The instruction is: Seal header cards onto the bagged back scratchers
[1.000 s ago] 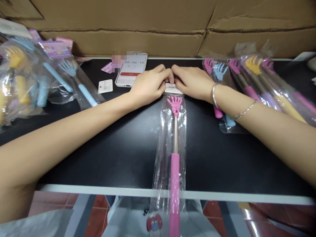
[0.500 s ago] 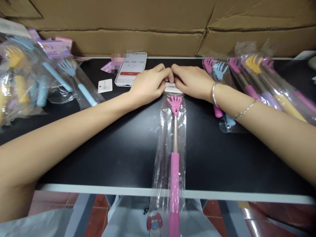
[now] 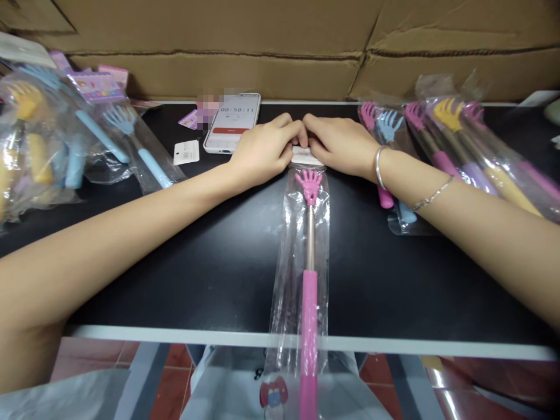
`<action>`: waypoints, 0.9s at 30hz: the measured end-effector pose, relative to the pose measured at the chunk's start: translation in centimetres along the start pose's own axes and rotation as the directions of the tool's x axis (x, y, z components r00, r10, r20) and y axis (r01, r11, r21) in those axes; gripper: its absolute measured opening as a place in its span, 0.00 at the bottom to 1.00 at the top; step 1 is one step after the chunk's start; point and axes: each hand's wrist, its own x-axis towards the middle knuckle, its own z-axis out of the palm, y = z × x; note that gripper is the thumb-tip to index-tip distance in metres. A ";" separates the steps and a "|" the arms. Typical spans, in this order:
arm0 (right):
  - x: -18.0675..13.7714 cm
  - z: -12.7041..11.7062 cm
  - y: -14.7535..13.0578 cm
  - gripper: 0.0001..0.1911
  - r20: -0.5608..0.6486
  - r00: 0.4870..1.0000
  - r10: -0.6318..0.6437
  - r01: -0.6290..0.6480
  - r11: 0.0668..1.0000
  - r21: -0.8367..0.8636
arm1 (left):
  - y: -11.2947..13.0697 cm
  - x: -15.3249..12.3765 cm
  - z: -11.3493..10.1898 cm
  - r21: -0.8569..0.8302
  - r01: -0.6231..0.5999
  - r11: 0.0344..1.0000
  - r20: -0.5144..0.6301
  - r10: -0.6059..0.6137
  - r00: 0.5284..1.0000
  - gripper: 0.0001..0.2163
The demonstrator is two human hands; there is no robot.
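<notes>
Both my hands, left hand (image 3: 262, 153) and right hand (image 3: 339, 146), press the white header card (image 3: 303, 156) at twelve o'clock. The bagged pink back scratcher (image 3: 308, 274) looks light, its film slippery; I'd grip the stiff handle.

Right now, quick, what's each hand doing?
Left hand: fingers curled, pressing the white top flap of the clear plastic bag holding the pink claw-headed back scratcher.
Right hand: same, pressing that flap from the other side.
</notes>
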 end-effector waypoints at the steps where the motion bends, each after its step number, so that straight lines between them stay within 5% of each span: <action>1: 0.0 0.0 0.0 0.15 0.004 1.000 0.007 -0.007 1.000 -0.002 | 0.0 0.0 0.0 -0.001 0.001 1.000 0.000 -0.001 1.000 0.18; 27: 0.1 0.2 0.3 0.14 -0.016 1.000 -0.010 0.010 1.000 0.016 | 0.0 0.0 0.0 -0.010 0.004 1.000 0.005 -0.004 1.000 0.18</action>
